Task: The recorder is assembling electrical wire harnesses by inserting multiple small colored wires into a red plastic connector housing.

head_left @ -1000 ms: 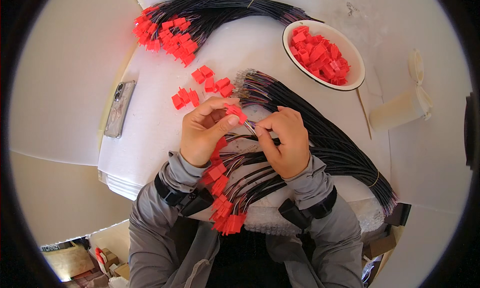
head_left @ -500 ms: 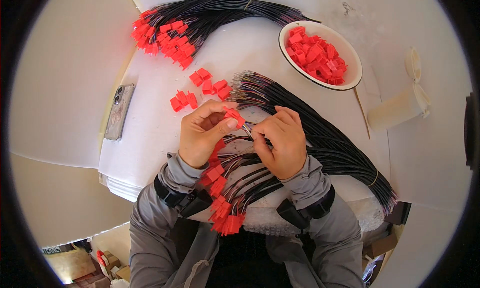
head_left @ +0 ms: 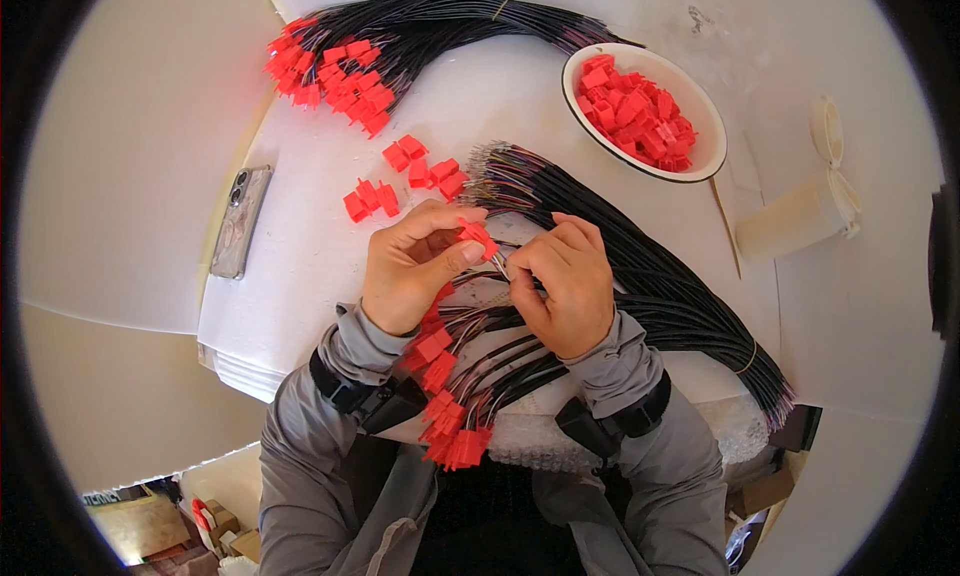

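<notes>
My left hand (head_left: pixel 412 266) pinches a red connector housing (head_left: pixel 478 238) between thumb and fingers. Thin wires (head_left: pixel 500 264) run from the housing to my right hand (head_left: pixel 565 288), whose thumb and forefinger are closed on them. Beneath and beyond my hands lies a large bundle of black cables (head_left: pixel 650 266), with bare wire ends fanned at its upper left. Nearer to me, several cables carry red housings (head_left: pixel 432 348) on their left ends, hanging toward the table's front edge. A few loose red housings (head_left: pixel 404 154) lie just beyond my left hand.
At the back left lies another tied cable bundle (head_left: pixel 450 26) with red housings. A white bowl (head_left: pixel 712 156) of red housings stands back right, near a thin stick (head_left: pixel 727 231) and a cream lidded container (head_left: pixel 795 219). A phone (head_left: pixel 240 223) rests at the left; bubble wrap (head_left: pixel 545 456) lines the front edge.
My left hand and the red housing have shifted very slightly right, closer to my right hand. Both hands keep their grip.
</notes>
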{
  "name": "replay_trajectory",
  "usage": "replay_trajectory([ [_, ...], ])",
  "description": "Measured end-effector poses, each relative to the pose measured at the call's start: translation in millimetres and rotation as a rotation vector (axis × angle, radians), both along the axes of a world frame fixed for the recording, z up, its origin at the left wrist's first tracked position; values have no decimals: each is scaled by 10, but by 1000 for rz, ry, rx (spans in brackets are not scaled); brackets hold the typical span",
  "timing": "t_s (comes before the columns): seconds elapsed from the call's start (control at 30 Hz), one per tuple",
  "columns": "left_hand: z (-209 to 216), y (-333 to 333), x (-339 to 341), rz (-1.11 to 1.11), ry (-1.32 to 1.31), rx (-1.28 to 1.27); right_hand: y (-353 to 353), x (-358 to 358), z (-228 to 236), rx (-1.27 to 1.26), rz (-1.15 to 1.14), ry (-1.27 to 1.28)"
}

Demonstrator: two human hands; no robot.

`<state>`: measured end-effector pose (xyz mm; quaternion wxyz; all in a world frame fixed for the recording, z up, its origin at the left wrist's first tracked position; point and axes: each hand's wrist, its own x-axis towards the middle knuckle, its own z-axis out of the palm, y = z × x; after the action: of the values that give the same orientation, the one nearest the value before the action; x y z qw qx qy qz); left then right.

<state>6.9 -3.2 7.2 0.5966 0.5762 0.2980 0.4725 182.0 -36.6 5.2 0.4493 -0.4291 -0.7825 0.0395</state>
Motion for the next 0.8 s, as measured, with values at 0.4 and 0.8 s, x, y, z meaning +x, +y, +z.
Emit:
replay_trajectory([
  [0.4,3,25,-24,33,-77,-115,-45,-9,-12,-399,-2,373],
  [0.8,-11,36,-83,-55,-320,-262,-73,-23,-20,-706,92,712],
])
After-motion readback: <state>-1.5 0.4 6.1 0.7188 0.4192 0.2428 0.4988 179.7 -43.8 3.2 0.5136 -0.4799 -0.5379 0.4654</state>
